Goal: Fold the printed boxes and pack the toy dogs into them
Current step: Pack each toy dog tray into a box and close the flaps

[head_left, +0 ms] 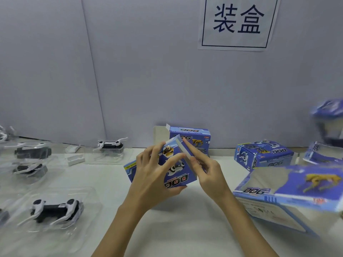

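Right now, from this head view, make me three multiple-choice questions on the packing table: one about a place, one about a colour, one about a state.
1. Where is the toy dog nearest the camera?
A. left of the hands
B. inside the held box
C. on the sign

2. What is the main colour of the held box?
A. red
B. green
C. blue

3. What is the left hand doing?
A. lying flat on the table
B. gripping the box
C. holding a toy dog

Answers: 1 A, it lies in clear packaging at the lower left. 2 C, its printed faces are blue. 3 B, its fingers curl round the box, while the right hand presses at its upper edge.
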Demonstrator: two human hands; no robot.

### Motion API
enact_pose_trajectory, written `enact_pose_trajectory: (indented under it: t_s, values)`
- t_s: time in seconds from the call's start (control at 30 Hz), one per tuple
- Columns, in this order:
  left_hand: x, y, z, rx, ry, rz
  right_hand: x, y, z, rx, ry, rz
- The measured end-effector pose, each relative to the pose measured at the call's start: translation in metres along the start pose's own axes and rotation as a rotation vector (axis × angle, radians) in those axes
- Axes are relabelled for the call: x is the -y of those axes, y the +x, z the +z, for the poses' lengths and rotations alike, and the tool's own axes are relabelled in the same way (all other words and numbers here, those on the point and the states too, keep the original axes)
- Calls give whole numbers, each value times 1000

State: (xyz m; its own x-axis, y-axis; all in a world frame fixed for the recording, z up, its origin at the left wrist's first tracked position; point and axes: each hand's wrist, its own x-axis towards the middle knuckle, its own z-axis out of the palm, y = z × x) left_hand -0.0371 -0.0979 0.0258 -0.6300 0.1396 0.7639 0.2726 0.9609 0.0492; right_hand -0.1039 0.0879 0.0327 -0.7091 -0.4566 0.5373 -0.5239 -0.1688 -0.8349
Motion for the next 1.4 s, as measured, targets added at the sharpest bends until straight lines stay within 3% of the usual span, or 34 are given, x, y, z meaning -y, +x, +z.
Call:
enact_pose_trajectory:
  t_s: [0.33, 0.53, 0.77, 1.17, 1.23, 1.33, 1.4]
  values:
    - [1, 0, 0, -16, 9, -18, -3, 1, 9, 4, -63, -15]
    - [8, -2, 2, -34, 23, -33, 1, 1, 21, 68, -74, 85]
    - [7, -1, 1, -64, 101, -6, 6, 0, 20, 25, 215, 137]
    - [7, -1, -2, -80, 70, -21, -4, -4, 34, 10, -328, -32]
    - [9, 0, -2, -84, 69, -16, -4, -4, 34, 23, -207, -7]
    - [11, 1, -3, -93, 57, -30, 2, -1, 26, -54, 228, 105]
    - [13, 1, -4, -112, 31, -68, 5, 2, 15, -116, 245, 88]
